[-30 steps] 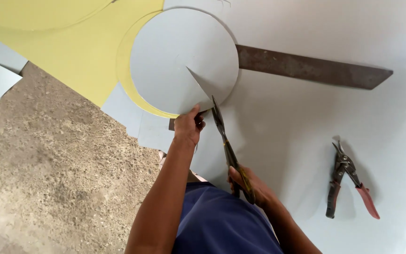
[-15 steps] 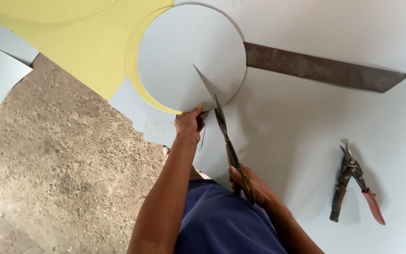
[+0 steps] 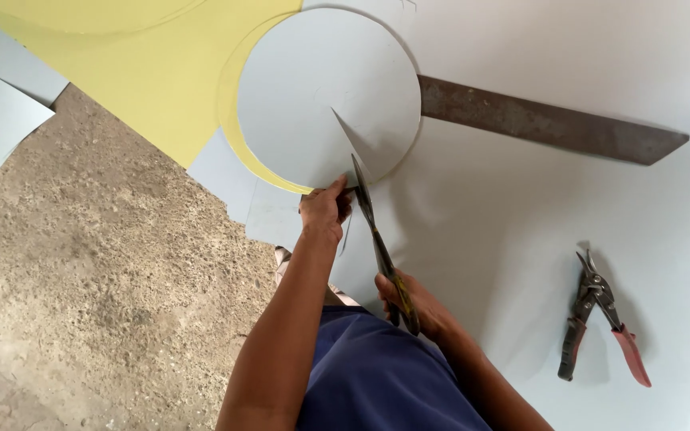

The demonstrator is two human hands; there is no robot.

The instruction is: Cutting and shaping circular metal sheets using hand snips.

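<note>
A pale grey sheet-metal disc (image 3: pixel 313 88) lies on larger sheets, with a wedge-shaped cut running from its lower edge toward its centre. My left hand (image 3: pixel 325 209) pinches the disc's lower edge beside the cut. My right hand (image 3: pixel 409 302) grips the handles of long metal shears (image 3: pixel 373 231), whose blades point up into the cut at the disc's edge.
A rusty flat metal bar (image 3: pixel 549 128) lies to the right of the disc on a large grey sheet (image 3: pixel 521 239). Red-handled snips (image 3: pixel 596 323) rest at the right. A yellow sheet (image 3: pixel 137 80) is at upper left; rough concrete floor (image 3: pixel 81 295) at left.
The shears have cut further into the disc, and the wedge cut reaches closer to its centre. Both hands stay on the disc's edge and the shears.
</note>
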